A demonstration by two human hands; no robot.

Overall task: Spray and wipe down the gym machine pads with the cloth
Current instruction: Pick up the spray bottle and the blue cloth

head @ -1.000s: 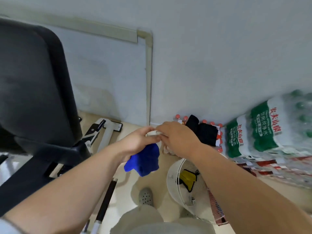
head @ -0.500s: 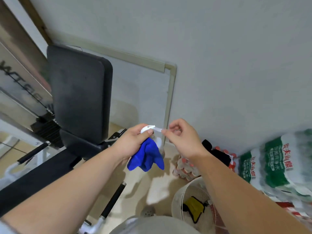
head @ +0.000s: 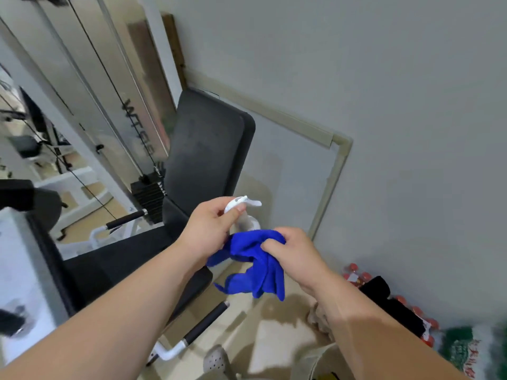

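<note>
Left hand (head: 210,229) grips one bottle (head: 241,208), right hand (head: 295,255) pinches one cloth (head: 253,266); two pads (head: 208,149), grey wall (head: 384,78).

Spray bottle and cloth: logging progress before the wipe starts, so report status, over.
Left hand shut on spray bottle. Right hand shut on blue cloth. Black back pad ahead, not yet touched. Nothing between hands and pad.

You face a pale grey wall (head: 411,78); beige floor (head: 274,330) below, packed water bottles (head: 463,352) at lower right.
</note>
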